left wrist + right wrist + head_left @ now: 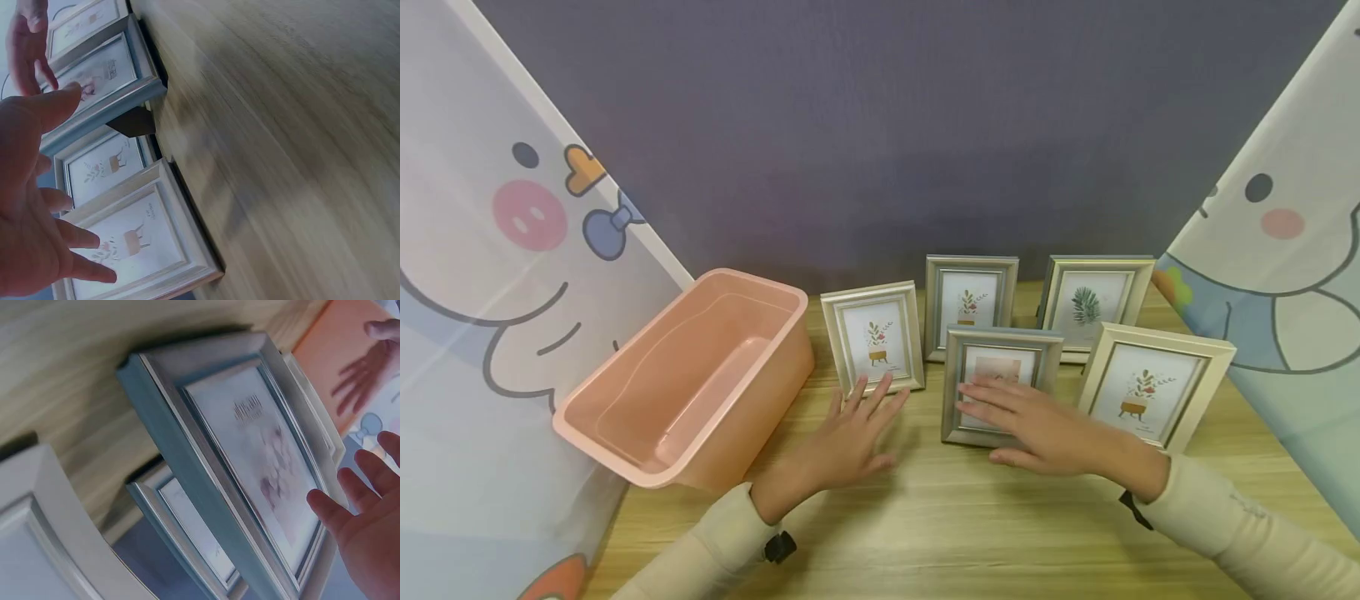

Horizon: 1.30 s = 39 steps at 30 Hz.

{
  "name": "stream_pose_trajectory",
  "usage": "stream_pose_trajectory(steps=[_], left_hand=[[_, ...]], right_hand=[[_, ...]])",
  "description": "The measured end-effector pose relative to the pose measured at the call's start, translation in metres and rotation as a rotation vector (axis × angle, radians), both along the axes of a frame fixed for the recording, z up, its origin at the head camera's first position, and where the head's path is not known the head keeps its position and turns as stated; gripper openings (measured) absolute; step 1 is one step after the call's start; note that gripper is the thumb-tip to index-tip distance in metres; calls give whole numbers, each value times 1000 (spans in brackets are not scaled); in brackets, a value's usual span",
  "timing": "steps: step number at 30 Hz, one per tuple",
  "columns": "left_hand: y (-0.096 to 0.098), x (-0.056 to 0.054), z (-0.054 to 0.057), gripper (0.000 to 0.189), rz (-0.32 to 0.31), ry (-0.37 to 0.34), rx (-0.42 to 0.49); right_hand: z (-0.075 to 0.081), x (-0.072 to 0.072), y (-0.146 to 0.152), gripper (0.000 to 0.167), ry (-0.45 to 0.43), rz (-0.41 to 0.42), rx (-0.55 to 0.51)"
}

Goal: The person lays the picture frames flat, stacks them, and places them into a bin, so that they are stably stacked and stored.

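Observation:
Several picture frames stand upright on the wooden table. My left hand (855, 437), fingers spread, is nearest the cream picture frame (912, 333) with a potted-plant print; whether it touches is unclear. My right hand (1037, 421) has its fingers extended in front of the blue-grey picture frame (955, 383) at the front middle, hiding part of its print. In the right wrist view, that same frame (187, 450) shows a small gap from the fingers (328, 509). Behind stand a grey frame (970, 304) and a champagne frame (1086, 308) with a leaf print. Another cream frame (1146, 392) stands at right.
A pink plastic bin (760, 417) sits at the left of the wooden table (940, 542). A dark grey wall (880, 150) rises behind the frames. Cartoon-printed panels (467, 350) flank both sides.

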<state>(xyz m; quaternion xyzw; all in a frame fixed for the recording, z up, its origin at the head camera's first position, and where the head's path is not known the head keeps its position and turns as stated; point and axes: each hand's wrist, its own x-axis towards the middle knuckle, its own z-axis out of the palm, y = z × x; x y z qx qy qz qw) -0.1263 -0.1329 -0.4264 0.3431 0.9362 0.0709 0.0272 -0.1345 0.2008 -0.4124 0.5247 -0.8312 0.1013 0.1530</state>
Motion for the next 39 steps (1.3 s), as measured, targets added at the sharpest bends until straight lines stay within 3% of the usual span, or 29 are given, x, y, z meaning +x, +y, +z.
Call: stream_pose_trajectory(steps=[5, 12, 21, 27, 31, 39], left_hand=[[9, -11, -7, 93, 8, -36, 199], [26, -26, -15, 75, 19, -90, 476], [53, -43, -25, 71, 134, -404, 785], [68, -48, -38, 70, 192, -506, 913], [77, -47, -42, 69, 236, -551, 989], [88, -48, -46, 59, 299, -543, 1058]], right_hand=[[14, -7, 3, 53, 3, -14, -72], [37, -17, 10, 45, 34, -61, -150], [56, -46, 23, 29, 17, -178, -263], [57, -58, 30, 36, -79, -273, -259], [52, -63, 35, 34, -113, -272, -247], [47, -69, 35, 32, -141, -268, -238]])
